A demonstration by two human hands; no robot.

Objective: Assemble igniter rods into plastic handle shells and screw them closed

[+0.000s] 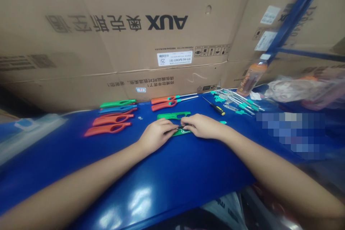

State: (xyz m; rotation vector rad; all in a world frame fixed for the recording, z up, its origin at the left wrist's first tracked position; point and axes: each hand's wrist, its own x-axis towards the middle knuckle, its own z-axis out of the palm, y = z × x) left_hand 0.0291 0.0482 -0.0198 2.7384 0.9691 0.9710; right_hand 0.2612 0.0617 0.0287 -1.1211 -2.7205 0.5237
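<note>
My left hand is closed at the left end of a green lighter casing half low over the blue table. My right hand pinches from the other side. Between the fingertips shows a small dark part with a pale wire-like line, partly hidden by the fingers. Just beyond, another green casing half with a trigger loop lies on the table. Two orange-red lighters with metal barrels rest behind it.
On the left lie red casings, a blue casing and a green casing. A screwdriver, several metal barrels with teal parts and a drink bottle are at right. Cardboard walls the back.
</note>
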